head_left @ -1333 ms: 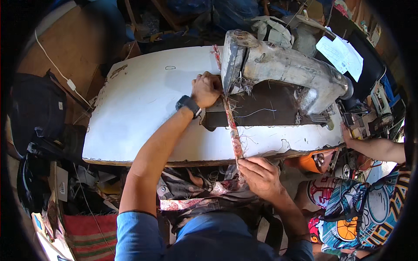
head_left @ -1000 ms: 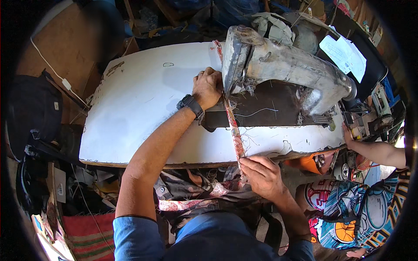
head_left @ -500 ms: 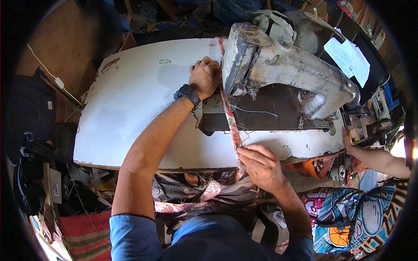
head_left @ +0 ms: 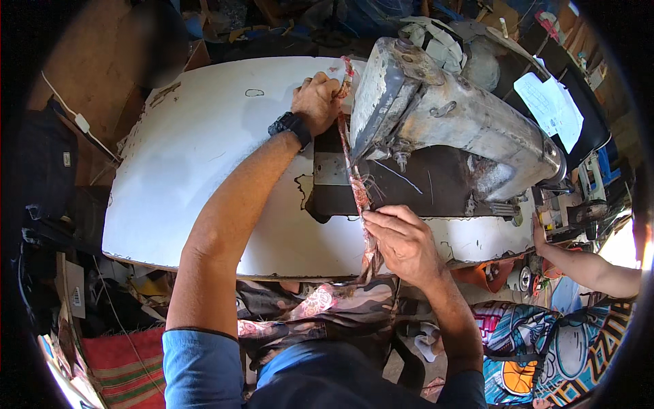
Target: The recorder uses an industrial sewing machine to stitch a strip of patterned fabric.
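A narrow strip of red-and-white floral fabric [head_left: 360, 193] runs across the tabletop from its far edge to its near edge, beside the head of a worn grey sewing machine [head_left: 470, 112]. My left hand [head_left: 315, 102], with a black watch at the wrist, is closed on the strip at the far side of the machine head. Nearer to me, my right hand [head_left: 402, 242] pinches the same strip between thumb and fingers. Loose threads stick out from the cloth close to the right hand. The needle area is hidden behind the machine head.
The white tabletop [head_left: 197, 163] has chipped edges and a dark recessed machine bed [head_left: 402, 194]. More floral fabric [head_left: 317, 301] lies across my lap. Another person's arm [head_left: 589, 269] touches the table's right end. A paper sheet [head_left: 552, 109] lies at the far right.
My left hand has shifted slightly farther away along the strip, and the strip looks more bunched there. The right hand has moved a little toward the machine. The whole view has shifted slightly.
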### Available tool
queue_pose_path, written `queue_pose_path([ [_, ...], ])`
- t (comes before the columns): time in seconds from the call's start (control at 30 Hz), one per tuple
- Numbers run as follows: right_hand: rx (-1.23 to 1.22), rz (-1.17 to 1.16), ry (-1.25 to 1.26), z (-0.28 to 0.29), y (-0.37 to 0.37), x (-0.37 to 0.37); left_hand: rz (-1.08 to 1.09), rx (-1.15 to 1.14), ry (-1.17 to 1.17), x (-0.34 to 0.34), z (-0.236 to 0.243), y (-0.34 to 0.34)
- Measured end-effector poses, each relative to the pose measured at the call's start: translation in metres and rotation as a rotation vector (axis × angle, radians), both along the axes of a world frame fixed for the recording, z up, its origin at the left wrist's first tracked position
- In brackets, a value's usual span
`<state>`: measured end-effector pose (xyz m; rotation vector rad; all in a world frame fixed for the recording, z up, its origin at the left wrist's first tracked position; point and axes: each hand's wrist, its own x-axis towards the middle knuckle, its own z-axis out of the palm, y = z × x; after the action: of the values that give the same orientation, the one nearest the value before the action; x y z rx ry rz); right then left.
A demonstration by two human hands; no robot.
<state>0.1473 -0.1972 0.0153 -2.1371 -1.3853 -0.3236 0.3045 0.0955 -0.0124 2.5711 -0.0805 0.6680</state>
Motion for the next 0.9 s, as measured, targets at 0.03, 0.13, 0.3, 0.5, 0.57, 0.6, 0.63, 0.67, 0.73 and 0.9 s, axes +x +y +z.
queue_pose_path([
  [0.03, -0.004, 0.002, 0.0, -0.001, 0.002, 0.004, 0.002, -0.004, 0.0, 0.003, -0.002, 0.001],
  [0.13, 0.013, 0.027, 0.017, -0.003, 0.008, 0.014, 0.008, 0.027, -0.183, 0.013, -0.008, 0.006],
  [0.3, -0.013, 0.018, 0.022, -0.006, 0.016, 0.028, -0.007, 0.009, -0.17, 0.032, -0.009, 0.009],
  [0.5, -0.085, -0.055, 0.006, -0.003, 0.023, 0.032, -0.018, 0.041, -0.144, 0.053, -0.01, 0.02],
  [0.57, -0.133, -0.059, -0.023, -0.001, 0.027, 0.031, 0.002, 0.052, -0.147, 0.058, -0.012, 0.026],
  [0.6, -0.204, -0.095, -0.045, 0.001, 0.029, 0.029, 0.017, 0.064, -0.153, 0.06, -0.012, 0.028],
  [0.63, -0.276, -0.131, -0.069, 0.004, 0.03, 0.028, 0.025, 0.061, -0.157, 0.062, -0.011, 0.027],
  [0.67, -0.278, -0.123, -0.077, 0.005, 0.03, 0.028, 0.042, 0.059, -0.138, 0.065, -0.01, 0.025],
  [0.73, -0.424, -0.205, -0.164, 0.007, 0.031, 0.028, 0.069, 0.053, -0.128, 0.071, -0.007, 0.019],
  [0.9, -0.681, -0.216, -0.482, 0.015, 0.059, 0.013, 0.179, -0.099, -0.113, 0.048, -0.004, 0.039],
])
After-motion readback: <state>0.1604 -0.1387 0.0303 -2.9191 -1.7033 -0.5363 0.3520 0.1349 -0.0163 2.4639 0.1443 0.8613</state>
